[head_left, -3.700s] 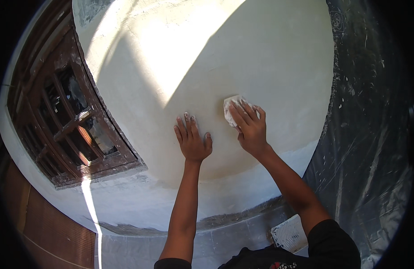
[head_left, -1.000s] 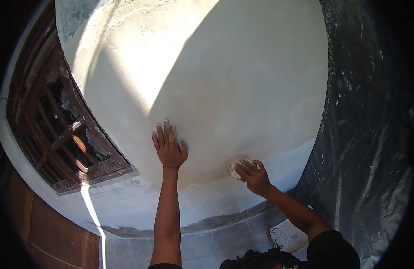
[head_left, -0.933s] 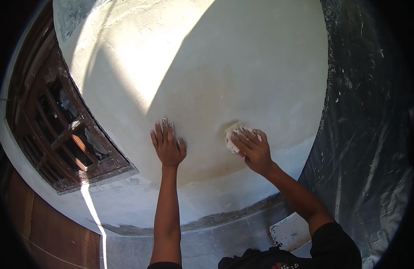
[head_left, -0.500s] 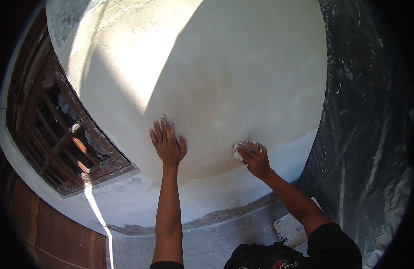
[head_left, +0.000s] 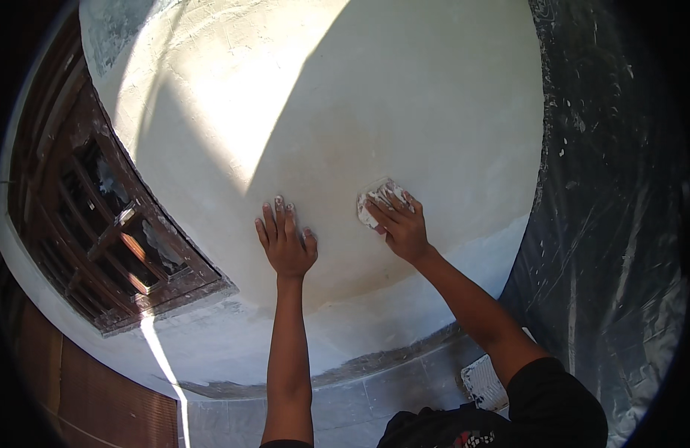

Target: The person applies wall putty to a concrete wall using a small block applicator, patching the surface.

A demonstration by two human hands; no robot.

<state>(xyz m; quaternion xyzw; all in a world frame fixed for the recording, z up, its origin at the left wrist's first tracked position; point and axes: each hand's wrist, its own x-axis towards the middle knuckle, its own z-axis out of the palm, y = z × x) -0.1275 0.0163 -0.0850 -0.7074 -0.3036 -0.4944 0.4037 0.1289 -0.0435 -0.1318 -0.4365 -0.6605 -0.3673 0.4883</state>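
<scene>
A pale plastered wall (head_left: 449, 127) fills the middle, with a brownish damp-looking patch around my hands. Flat against it, my left hand (head_left: 289, 246) has its fingers spread and pale dust on the fingertips. To its right, my right hand (head_left: 406, 230) presses a small white-smeared pad (head_left: 367, 213) to the wall, fingers laid over it. Whether the pad is a scraper, a sponge or a folded cloth I cannot tell, since the fingers cover much of it.
At left is a dark brown wooden window frame (head_left: 106, 246) with glass panes. Dark plastic sheeting (head_left: 606, 224) hangs along the right. Below the wall, grey tiles (head_left: 397, 388) show, with a white-smeared tray-like object (head_left: 485, 382) near my right arm. Bright sunlight falls on the upper left wall.
My right hand has moved up and left along the wall with the pad, closer to my left hand. The left hand stays in nearly the same place.
</scene>
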